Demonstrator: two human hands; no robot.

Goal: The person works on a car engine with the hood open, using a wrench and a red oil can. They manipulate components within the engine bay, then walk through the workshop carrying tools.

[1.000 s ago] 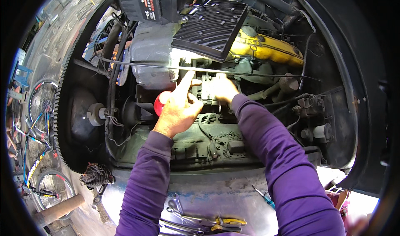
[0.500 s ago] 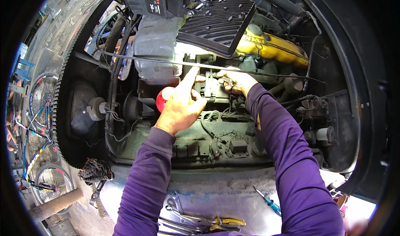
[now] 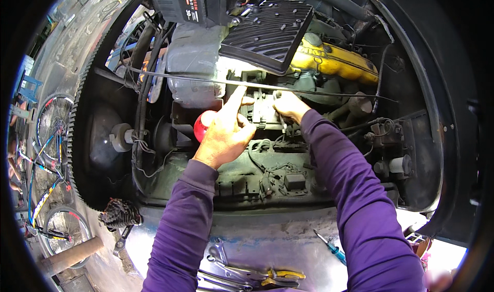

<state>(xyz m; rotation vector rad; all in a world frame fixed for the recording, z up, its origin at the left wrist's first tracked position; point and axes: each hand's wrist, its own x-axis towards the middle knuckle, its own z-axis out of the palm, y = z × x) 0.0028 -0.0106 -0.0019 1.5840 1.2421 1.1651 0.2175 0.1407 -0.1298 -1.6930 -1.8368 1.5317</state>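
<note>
In the engine bay, my left hand (image 3: 229,135) has its index finger extended to the central metal housing (image 3: 262,112) beside a long thin rod (image 3: 334,94), other fingers bent, thumb apart. A red rounded object (image 3: 200,128) is partly behind it. My right hand (image 3: 288,106) is closed at the housing just below the rod, on something small I cannot make out. Above both hands lie a ribbed black panel (image 3: 265,32) and the yellow engine cover (image 3: 347,60). A grey plastic tank (image 3: 193,52) is at their upper left.
Wrenches (image 3: 218,253), yellow-handled pliers (image 3: 285,275) and a blue screwdriver (image 3: 337,253) lie on the front metal ledge (image 3: 262,233), with a dark rag (image 3: 119,215) at its left. A black battery (image 3: 185,3) sits at the top. Bicycles (image 3: 43,178) stand at left.
My right hand moved right since a second ago and has turned, its curled fingers less visible now than half a second ago. My left hand stays in much the same place.
</note>
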